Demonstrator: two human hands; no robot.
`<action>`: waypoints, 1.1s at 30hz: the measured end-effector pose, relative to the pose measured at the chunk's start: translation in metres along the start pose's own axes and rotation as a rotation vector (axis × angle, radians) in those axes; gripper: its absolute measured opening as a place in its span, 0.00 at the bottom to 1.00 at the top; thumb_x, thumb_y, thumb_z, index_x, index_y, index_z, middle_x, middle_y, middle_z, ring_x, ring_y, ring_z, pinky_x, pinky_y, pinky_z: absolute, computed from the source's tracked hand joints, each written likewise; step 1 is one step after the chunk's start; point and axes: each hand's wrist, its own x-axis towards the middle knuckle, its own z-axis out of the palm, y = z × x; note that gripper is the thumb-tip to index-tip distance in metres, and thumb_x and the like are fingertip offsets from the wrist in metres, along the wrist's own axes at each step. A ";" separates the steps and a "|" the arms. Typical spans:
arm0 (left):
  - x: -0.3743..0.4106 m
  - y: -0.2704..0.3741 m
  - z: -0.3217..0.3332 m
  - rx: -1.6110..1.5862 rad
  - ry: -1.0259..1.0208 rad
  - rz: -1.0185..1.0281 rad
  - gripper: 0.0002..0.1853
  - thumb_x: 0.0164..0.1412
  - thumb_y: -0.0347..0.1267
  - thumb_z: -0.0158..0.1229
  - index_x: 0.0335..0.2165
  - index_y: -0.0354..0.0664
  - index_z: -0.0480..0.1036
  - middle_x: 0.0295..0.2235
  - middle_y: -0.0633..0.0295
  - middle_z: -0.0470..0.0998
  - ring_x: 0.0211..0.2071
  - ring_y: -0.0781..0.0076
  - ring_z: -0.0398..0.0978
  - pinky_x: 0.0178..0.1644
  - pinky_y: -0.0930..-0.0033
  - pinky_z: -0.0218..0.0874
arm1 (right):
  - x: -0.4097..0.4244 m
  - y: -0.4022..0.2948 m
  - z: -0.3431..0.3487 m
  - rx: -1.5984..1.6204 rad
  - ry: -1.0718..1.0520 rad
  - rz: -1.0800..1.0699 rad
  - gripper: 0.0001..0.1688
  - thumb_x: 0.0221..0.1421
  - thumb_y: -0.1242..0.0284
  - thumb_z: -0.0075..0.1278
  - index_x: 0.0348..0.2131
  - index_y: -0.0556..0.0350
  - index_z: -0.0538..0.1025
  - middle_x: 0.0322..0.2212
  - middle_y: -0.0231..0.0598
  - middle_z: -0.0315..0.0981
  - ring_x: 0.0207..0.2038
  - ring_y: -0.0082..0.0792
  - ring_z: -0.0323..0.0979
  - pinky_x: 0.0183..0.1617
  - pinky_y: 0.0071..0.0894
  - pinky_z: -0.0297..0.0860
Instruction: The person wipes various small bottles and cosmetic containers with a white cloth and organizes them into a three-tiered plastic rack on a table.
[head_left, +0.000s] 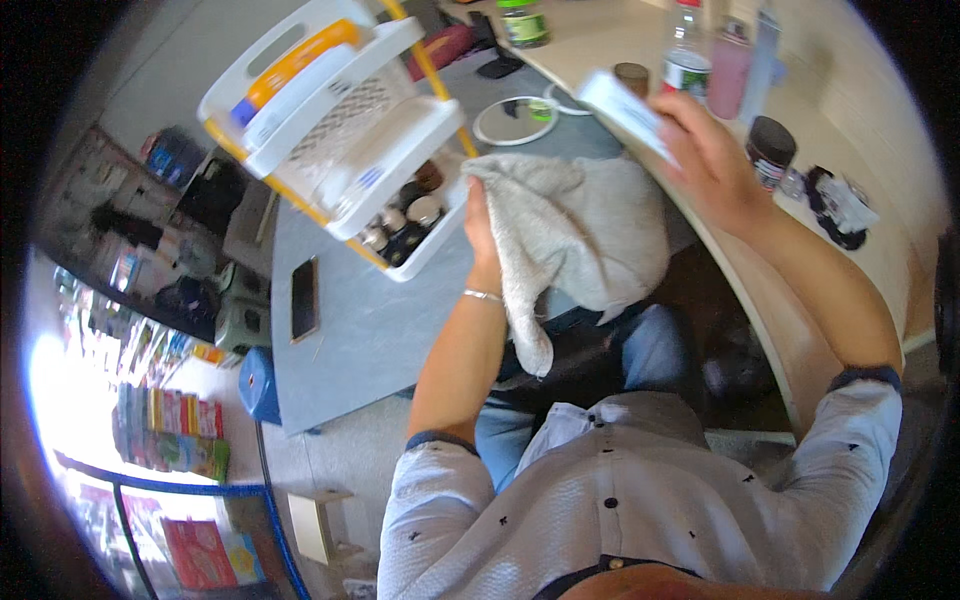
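Note:
A light grey cloth (562, 217) hangs from my left hand (484, 232), which grips it near the lower tier of a white tiered plastic rack (397, 195) with yellow posts. My right hand (709, 161) holds a white, blurred, flat box-like object (628, 112) above the edge of the cream counter. Small jars and bottles (425, 211) sit in the rack's bottom tier; an orange and blue package (300, 64) lies in its top tier. A round white-rimmed mirror (516, 121) lies on the grey table behind the cloth.
A phone (304, 298) lies on the grey table (360, 352). The cream counter (592, 34) carries a clear plastic bottle (686, 56), a pink bottle (727, 71), a dark-lidded jar (770, 150) and a green-lidded jar (523, 24). A blue container (259, 385) stands beside the table.

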 end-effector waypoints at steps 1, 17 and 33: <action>-0.009 0.008 0.008 -0.036 -0.076 -0.031 0.31 0.54 0.55 0.40 0.43 0.38 0.64 0.35 0.50 0.71 0.35 0.55 0.70 0.40 0.59 0.64 | 0.019 0.014 0.034 0.098 0.082 -0.163 0.13 0.59 0.70 0.31 0.39 0.57 0.65 0.26 0.38 0.64 0.25 0.24 0.64 0.27 0.25 0.62; 0.020 -0.006 -0.014 0.451 0.075 0.482 0.13 0.57 0.33 0.49 0.38 0.35 0.63 0.33 0.61 0.69 0.34 0.76 0.66 0.39 0.76 0.58 | 0.047 0.077 0.187 0.160 -0.019 0.017 0.10 0.52 0.73 0.43 0.36 0.57 0.68 0.32 0.47 0.70 0.36 0.43 0.70 0.38 0.32 0.65; 0.031 0.002 -0.024 0.580 0.198 0.439 0.13 0.58 0.37 0.46 0.31 0.36 0.67 0.26 0.65 0.69 0.29 0.79 0.62 0.35 0.75 0.57 | 0.116 0.014 0.118 -0.317 0.077 -0.540 0.14 0.47 0.75 0.45 0.38 0.55 0.70 0.33 0.41 0.70 0.38 0.42 0.66 0.43 0.36 0.60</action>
